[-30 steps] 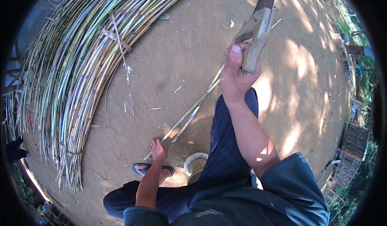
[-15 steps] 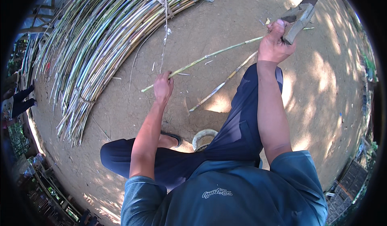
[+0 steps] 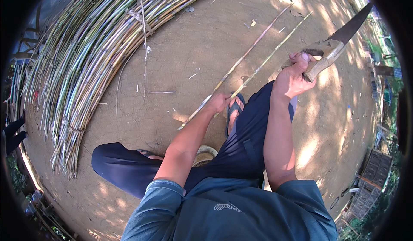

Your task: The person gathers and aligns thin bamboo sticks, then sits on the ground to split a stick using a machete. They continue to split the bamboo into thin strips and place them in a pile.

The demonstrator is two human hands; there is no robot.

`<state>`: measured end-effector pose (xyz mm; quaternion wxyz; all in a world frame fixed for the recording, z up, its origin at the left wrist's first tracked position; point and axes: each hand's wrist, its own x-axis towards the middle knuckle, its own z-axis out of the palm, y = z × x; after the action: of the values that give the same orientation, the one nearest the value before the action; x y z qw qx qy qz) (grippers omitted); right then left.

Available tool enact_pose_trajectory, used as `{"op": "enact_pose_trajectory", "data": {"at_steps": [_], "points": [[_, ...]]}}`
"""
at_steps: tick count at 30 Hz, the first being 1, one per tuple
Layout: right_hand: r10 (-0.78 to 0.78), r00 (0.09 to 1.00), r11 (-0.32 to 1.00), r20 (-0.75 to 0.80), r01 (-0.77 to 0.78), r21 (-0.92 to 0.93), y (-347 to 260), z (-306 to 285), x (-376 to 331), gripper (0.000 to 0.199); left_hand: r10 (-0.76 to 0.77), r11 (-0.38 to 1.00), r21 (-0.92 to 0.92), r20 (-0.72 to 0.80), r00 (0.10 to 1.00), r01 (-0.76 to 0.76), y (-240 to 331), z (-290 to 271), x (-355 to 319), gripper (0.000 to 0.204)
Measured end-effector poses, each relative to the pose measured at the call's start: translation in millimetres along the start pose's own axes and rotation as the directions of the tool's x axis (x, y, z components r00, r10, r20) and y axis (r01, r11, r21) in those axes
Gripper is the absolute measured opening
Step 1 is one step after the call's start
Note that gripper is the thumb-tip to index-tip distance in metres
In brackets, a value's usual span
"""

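My left hand (image 3: 220, 103) is closed round a thin green jointed cane (image 3: 267, 61) near its lower end. The cane slants up to the right, over my sandalled foot (image 3: 235, 108). Just to its left, a browner cane (image 3: 254, 44) runs almost parallel, its pale lower end passing by my left wrist; whether the hand touches that one too, I cannot tell. My right hand (image 3: 296, 78) grips a handsaw (image 3: 328, 57) by its wooden handle. The dark toothed blade points up to the right, apart from both canes.
A large pile of long canes (image 3: 92, 75), tied near its lower end, lies on the bare ground at the left. A round pale container (image 3: 206, 151) sits between my legs. A person's dark-clothed legs (image 3: 15, 134) show at the far left edge.
My left hand has moved right and slightly down, and the green cane has swung steeper. The browner cane shows much more of its length. The saw has shifted a little right and down.
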<state>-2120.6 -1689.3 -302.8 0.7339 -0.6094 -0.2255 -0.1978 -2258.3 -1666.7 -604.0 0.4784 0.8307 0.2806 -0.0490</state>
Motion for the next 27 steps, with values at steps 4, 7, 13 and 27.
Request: {"op": "enact_pose_trajectory", "data": {"at_steps": [4,7,13,27], "points": [[0.049,0.999,0.997,-0.014,-0.048,0.065,4.1,-16.0,10.7,0.028,-0.291,0.945,0.076,-0.255,0.922,0.319,-45.1,32.4,-26.8,0.037],[0.044,0.999,0.986,-0.006,-0.043,0.159,9.8,-25.1,18.6,0.027,-0.606,0.748,0.138,-0.255,0.753,0.649,-77.6,31.1,-74.1,0.048],[0.049,0.998,0.981,0.027,-0.054,0.186,4.7,-15.6,21.6,0.023,-0.597,0.779,0.218,-0.032,0.802,0.588,-174.1,16.2,-128.2,0.046],[0.459,0.868,0.888,-0.190,-0.458,0.050,62.3,-15.4,55.7,0.024,-0.212,0.860,0.359,-0.394,0.894,0.362,-57.8,-227.3,-146.1,0.044]]}}
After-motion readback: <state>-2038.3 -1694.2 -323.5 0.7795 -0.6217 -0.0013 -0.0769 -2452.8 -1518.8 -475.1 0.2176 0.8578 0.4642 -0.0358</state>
